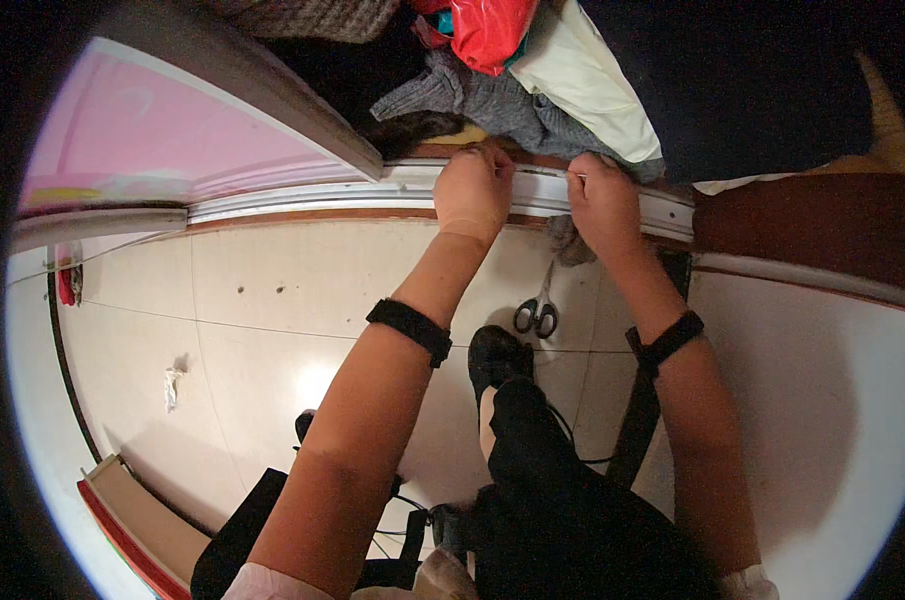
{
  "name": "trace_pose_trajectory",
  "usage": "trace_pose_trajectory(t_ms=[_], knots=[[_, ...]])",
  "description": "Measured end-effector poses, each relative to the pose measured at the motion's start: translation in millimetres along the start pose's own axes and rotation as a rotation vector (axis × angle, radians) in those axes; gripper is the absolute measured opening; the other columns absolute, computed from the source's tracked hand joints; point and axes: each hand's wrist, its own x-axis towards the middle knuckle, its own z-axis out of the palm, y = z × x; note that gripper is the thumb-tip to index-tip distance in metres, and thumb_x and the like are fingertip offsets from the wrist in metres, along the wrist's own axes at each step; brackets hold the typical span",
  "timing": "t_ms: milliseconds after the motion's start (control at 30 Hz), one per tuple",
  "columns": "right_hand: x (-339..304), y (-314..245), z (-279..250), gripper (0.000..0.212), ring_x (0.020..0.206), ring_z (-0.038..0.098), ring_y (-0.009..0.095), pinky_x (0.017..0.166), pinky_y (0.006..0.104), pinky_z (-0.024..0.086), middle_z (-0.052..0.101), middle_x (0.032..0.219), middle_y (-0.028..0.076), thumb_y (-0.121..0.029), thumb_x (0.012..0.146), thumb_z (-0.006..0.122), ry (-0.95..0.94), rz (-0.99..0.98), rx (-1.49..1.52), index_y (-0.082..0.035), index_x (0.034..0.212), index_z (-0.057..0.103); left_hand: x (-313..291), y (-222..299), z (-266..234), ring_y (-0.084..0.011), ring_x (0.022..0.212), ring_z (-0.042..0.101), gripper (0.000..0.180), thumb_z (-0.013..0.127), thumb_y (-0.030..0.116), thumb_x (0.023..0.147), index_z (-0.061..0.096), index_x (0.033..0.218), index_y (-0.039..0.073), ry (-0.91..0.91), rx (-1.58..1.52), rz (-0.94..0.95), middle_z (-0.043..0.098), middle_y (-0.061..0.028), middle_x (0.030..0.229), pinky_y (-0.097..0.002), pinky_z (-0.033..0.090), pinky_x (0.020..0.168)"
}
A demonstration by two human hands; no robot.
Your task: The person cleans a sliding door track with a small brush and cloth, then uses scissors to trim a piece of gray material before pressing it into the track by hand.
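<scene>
Over the silver sliding-door track (323, 193) at the foot of a cupboard, both my hands are closed. My left hand (473, 188) is curled at the track's back edge, and whatever its fingers may hold is hidden. A little to the right, my right hand (606, 203) is pinched together, with a tiny pale tip showing at its fingers. What that is, I cannot make out. Below the right hand, a crumpled grey cloth (569, 243) lies at the front edge of the track. Scissors (538, 312) with dark handles rest on the floor, blades toward the cloth.
Behind the track are a grey knitted garment (503, 108), a red plastic bag (491, 35) and white cloth (588, 75). A pink sliding panel (163, 135) stands at the left. A white scrap (172, 388) lies on the tiled floor (253, 345); my shoe (498, 355) is near the scissors.
</scene>
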Motion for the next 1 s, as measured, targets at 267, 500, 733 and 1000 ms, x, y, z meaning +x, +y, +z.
trace_pose_trajectory(t_ms=[267,500,733,1000], knots=[[-5,-10,8,0.008,0.067,0.057,0.035,0.060,0.0421,0.045,0.057,0.069,0.017,-0.011,0.077,0.056,-0.006,0.065,0.065,-0.003,0.073,0.055,-1,-7,1,-0.0367,0.070,0.058,0.013,0.056,0.019,0.077,0.063,0.079,0.008,0.036,0.013,0.081,0.061,-0.0178,0.074,-0.0429,0.046,0.062],[-10,-11,8,0.008,0.069,0.059,0.033,0.063,0.0386,0.046,0.060,0.074,0.016,-0.012,0.077,0.059,0.165,0.129,0.168,-0.004,0.079,0.057,-3,-1,1,-0.0372,0.070,0.057,0.016,0.056,0.021,0.078,0.062,0.084,0.008,-0.015,0.011,0.086,0.060,-0.0183,0.075,-0.0438,0.046,0.061],[-51,-24,-49,0.013,0.076,0.061,0.028,0.067,0.0369,0.048,0.062,0.080,0.014,-0.013,0.078,0.057,-0.052,0.318,0.197,-0.002,0.084,0.059,2,-11,1,-0.0367,0.072,0.058,0.018,0.054,0.024,0.080,0.063,0.083,0.008,-0.029,0.093,0.172,0.061,-0.0181,0.076,-0.0435,0.047,0.064],[-171,-10,-51,0.026,0.082,0.059,0.023,0.071,0.0332,0.049,0.057,0.099,0.011,-0.018,0.080,0.058,-0.703,0.340,-0.586,-0.001,0.101,0.057,4,-5,-3,-0.0340,0.074,0.059,0.019,0.051,0.025,0.078,0.063,0.079,0.010,-0.078,0.032,0.076,0.061,-0.0167,0.078,-0.0424,0.048,0.065]])
